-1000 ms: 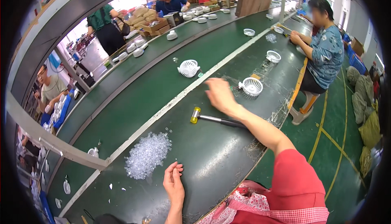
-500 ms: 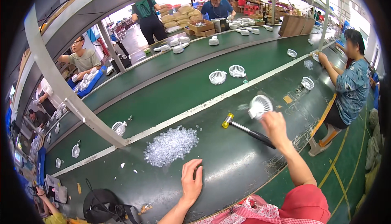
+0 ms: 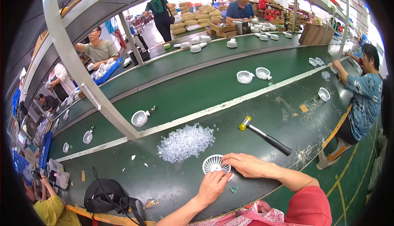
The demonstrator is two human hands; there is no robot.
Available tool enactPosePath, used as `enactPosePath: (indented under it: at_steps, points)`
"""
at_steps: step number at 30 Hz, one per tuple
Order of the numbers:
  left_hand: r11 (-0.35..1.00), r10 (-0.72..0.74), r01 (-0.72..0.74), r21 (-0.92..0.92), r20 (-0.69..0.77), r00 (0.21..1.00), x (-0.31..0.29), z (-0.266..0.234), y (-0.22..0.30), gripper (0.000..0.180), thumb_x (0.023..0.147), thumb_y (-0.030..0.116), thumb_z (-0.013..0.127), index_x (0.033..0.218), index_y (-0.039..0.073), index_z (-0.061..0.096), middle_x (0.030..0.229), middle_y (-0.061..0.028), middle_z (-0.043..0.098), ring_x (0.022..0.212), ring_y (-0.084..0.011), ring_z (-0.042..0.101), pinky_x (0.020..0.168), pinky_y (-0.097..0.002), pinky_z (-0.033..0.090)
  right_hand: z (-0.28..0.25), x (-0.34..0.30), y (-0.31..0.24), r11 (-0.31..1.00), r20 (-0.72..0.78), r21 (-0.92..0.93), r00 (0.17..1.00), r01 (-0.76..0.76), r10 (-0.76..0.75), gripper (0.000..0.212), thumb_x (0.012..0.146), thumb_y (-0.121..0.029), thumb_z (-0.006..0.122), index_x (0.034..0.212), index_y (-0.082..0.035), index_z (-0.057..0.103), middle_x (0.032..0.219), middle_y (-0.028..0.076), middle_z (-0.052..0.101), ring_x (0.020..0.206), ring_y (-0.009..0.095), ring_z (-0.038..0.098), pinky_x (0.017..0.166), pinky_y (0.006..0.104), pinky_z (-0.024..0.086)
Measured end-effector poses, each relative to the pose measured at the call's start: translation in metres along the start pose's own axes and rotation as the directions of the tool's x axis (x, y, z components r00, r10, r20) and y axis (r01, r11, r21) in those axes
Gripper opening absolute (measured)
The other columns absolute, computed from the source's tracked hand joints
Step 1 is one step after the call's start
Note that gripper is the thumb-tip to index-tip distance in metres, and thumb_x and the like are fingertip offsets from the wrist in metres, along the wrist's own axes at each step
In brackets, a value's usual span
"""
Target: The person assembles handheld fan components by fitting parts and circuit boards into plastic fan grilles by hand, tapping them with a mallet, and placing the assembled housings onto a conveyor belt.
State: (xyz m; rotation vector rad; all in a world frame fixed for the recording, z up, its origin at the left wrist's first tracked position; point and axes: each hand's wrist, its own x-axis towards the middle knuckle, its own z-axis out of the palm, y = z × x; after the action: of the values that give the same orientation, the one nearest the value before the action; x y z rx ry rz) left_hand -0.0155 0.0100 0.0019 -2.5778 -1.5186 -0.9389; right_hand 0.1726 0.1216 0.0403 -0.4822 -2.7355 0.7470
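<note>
A round white slotted plastic fan housing (image 3: 214, 162), shaped like a shallow bowl, rests on the dark bench in front of me. My left hand (image 3: 212, 188) grips its near rim, fingers bent together. At the right side of the rim, my right hand (image 3: 248, 165) pinches the housing, its fingertips over the edge. A small green scrap (image 3: 234, 189) lies just below my hands. Beyond the housing spreads a pile of small clear plastic pieces (image 3: 186, 143). To the right lies a hammer (image 3: 266, 136) with a yellow head and black handle.
More white housings (image 3: 245, 77) sit on the green conveyor (image 3: 197, 90) behind a pale rail (image 3: 205, 114). A metal post (image 3: 88, 78) rises at left. A black bag (image 3: 104, 195) lies near left. A co-worker (image 3: 364, 92) sits at right; others work across the line.
My right hand has brought the white housing from beside the hammer down and left to the bench before me. My left hand has moved right and closed on its rim. The view has shifted.
</note>
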Motion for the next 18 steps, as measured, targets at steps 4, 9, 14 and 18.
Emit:
enactPosePath:
  at_steps: [4,9,14,18]
  points:
    - [0.992,-0.008,0.033,0.125,-0.199,0.98,0.001,-0.014,-0.009,0.035,0.078,0.007,0.066,0.113,0.008,0.067,0.093,-0.0021,0.06,0.079,-0.0164,0.057,0.068,-0.0324,0.041,0.007,0.012,-0.004,0.787,-0.106,0.609,0.973,-0.1,0.205,0.033,0.095,-0.007,0.058,0.127,0.0,0.05,0.128,0.015,0.055,0.114,0.024,0.059,0.098,0.0358,0.049]
    - [0.963,-0.059,0.116,0.244,-0.231,0.971,0.003,-0.026,-0.017,0.038,0.076,0.009,0.066,0.114,0.009,0.068,0.097,-0.0032,0.061,0.081,-0.0176,0.057,0.07,-0.0332,0.041,0.003,0.026,-0.022,0.751,0.097,0.618,0.97,-0.233,0.221,0.035,0.094,-0.02,0.065,0.118,0.002,0.055,0.114,0.017,0.066,0.11,0.024,0.064,0.095,0.0359,0.05]
    - [0.951,-0.094,0.157,0.266,-0.234,0.968,0.003,-0.028,-0.018,0.036,0.077,0.01,0.065,0.113,0.009,0.068,0.098,-0.0029,0.061,0.083,-0.0176,0.056,0.07,-0.0329,0.041,0.015,0.035,-0.023,0.867,-0.004,0.436,0.963,-0.24,0.269,0.022,0.093,-0.015,0.064,0.109,0.0,0.061,0.102,0.015,0.068,0.097,0.028,0.067,0.083,0.0371,0.052]
    - [0.928,-0.151,0.228,0.294,-0.261,0.953,0.006,-0.029,-0.021,0.033,0.077,0.009,0.066,0.11,0.01,0.069,0.096,-0.0017,0.06,0.082,-0.0174,0.055,0.069,-0.033,0.04,0.021,0.035,-0.026,0.966,-0.229,0.258,0.972,0.006,0.055,0.015,0.091,-0.011,0.063,0.099,0.002,0.063,0.09,0.017,0.066,0.084,0.034,0.065,0.072,0.0418,0.051]
